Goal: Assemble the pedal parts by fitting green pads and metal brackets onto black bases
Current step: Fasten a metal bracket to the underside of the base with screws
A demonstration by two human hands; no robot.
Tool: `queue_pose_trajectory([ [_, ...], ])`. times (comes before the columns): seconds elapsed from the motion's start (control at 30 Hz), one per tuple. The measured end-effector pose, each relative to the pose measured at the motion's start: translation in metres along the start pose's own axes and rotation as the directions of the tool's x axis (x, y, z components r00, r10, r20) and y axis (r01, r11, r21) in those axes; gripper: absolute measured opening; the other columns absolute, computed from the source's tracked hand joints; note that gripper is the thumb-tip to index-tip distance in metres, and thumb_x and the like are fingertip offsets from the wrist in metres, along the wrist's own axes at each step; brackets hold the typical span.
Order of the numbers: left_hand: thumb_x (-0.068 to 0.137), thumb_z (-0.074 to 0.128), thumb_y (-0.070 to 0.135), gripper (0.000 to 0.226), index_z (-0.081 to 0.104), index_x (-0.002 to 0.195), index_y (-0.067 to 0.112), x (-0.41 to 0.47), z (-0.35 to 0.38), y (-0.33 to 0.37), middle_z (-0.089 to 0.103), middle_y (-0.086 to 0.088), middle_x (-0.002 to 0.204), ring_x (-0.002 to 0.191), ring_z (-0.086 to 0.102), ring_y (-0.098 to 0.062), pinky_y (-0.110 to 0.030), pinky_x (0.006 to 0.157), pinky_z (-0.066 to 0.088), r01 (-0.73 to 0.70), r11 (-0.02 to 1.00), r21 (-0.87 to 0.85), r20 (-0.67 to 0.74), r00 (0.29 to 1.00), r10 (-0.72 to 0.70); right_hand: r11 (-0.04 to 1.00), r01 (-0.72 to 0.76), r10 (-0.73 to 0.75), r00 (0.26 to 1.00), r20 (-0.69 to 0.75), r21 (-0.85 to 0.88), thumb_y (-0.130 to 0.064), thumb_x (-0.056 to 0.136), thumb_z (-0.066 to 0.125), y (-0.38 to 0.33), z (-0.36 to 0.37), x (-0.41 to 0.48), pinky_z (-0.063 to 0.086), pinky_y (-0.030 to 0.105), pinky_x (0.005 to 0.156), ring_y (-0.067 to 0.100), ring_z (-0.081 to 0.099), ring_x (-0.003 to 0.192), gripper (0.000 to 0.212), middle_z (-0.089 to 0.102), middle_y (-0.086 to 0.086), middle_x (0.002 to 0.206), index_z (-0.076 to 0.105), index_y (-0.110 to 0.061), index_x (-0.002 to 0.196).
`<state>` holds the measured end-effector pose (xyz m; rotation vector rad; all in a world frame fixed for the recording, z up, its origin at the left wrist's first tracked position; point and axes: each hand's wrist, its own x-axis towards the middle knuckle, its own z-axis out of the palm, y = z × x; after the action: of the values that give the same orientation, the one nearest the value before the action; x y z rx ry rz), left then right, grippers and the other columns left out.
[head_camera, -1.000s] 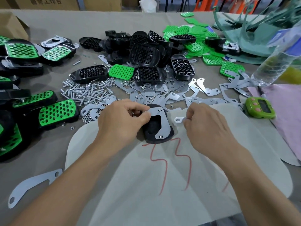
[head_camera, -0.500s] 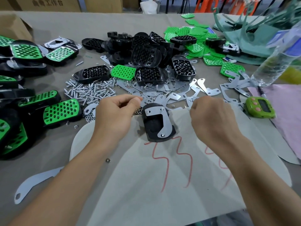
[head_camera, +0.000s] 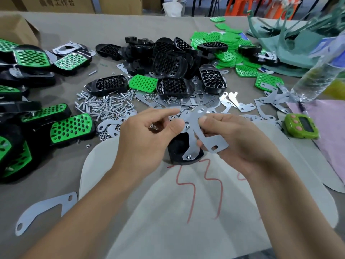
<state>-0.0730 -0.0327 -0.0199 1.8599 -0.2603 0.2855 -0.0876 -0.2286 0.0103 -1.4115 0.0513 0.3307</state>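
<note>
- While finished pedals (head_camera: 71, 128) sit left, black bases (head_camera: 169, 62) and green pads (head_camera: 224, 40) lie unassembled far.
- Right hand (head_camera: 237, 144) pinches metal bracket (head_camera: 214, 143); left hand (head_camera: 145, 141) curls round nuts (head_camera: 153, 127).

— Left side?
— My left hand (head_camera: 147, 135): forearm comes in from lower left, wrist straight. Middle fingers curled round a few small silvery nuts (head_camera: 153, 127). Index half extended, thumb pointing forward.
— Right?
— My right hand (head_camera: 233, 141): forearm in from lower right, palm turned toward the left one. Thumb on top, fingers beneath, pinching a flat metal bracket (head_camera: 211, 142).
— Spacing?
— Hands close together, thumb tips near but apart.
</note>
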Motion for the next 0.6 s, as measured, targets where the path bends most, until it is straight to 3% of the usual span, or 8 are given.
queue_pose_trajectory([
  [0.07, 0.078, 0.077, 0.048, 0.016, 0.08, 0.093, 0.044, 0.0, 0.002, 0.004, 0.074, 0.007, 0.079, 0.065, 0.065, -0.012, -0.033, 0.068, 0.055, 0.078, 0.989, -0.122, 0.038, 0.997, -0.074, 1.0, 0.002, -0.002, 0.998, 0.055, 0.004, -0.021, 0.089, 0.065, -0.003, 0.015, -0.001, 0.05, 0.023, 0.056, 0.017, 0.059, 0.059, 0.021, 0.062, 0.01, 0.068, 0.073, -0.014, 0.07],
  [0.2, 0.077, 0.076, 0.023, 0.011, 0.084, 0.079, 0.029, 0.002, -0.002, 0.01, 0.073, 0.002, 0.067, 0.057, 0.062, -0.011, -0.023, 0.056, 0.052, 0.244, 0.904, -0.351, 0.101, 0.97, -0.222, 0.999, -0.022, 0.021, 1.0, 0.023, 0.036, -0.01, 0.098, 0.059, -0.002, 0.031, -0.001, 0.054, 0.022, 0.054, 0.014, 0.065, 0.058, 0.024, 0.069, 0.006, 0.069, 0.071, -0.008, 0.077],
  [0.33, 0.084, 0.079, 0.011, 0.02, 0.082, 0.07, 0.026, 0.005, -0.006, 0.01, 0.07, 0.002, 0.062, 0.053, 0.061, -0.01, -0.02, 0.052, 0.051, 0.33, 0.87, -0.367, 0.136, 0.944, -0.3, 0.995, -0.057, 0.058, 0.998, -0.006, 0.085, -0.011, 0.099, 0.057, -0.002, 0.033, -0.004, 0.057, 0.026, 0.057, 0.02, 0.068, 0.062, 0.024, 0.072, 0.015, 0.076, 0.074, -0.001, 0.086],
  [0.5, 0.083, 0.078, 0.006, 0.021, 0.08, 0.065, 0.017, 0.014, -0.011, -0.002, 0.067, -0.002, 0.058, 0.048, 0.06, -0.011, -0.018, 0.046, 0.047, 0.447, 0.83, -0.335, -0.027, 0.876, -0.482, 0.976, 0.127, -0.167, 0.958, -0.232, -0.18, -0.003, 0.093, 0.063, -0.001, 0.022, -0.007, 0.053, 0.023, 0.053, 0.022, 0.068, 0.058, 0.016, 0.072, 0.013, 0.071, 0.076, -0.006, 0.082],
  [0.6, 0.083, 0.076, 0.003, 0.018, 0.076, 0.067, 0.011, 0.015, -0.009, -0.006, 0.066, -0.004, 0.057, 0.047, 0.061, -0.014, -0.02, 0.044, 0.047, 0.491, 0.81, -0.321, -0.044, 0.846, -0.531, 0.919, 0.129, -0.275, 0.887, -0.37, -0.373, -0.006, 0.082, 0.065, 0.009, 0.011, -0.003, 0.046, 0.025, 0.053, 0.017, 0.06, 0.051, 0.016, 0.072, 0.006, 0.066, 0.077, -0.014, 0.076],
])
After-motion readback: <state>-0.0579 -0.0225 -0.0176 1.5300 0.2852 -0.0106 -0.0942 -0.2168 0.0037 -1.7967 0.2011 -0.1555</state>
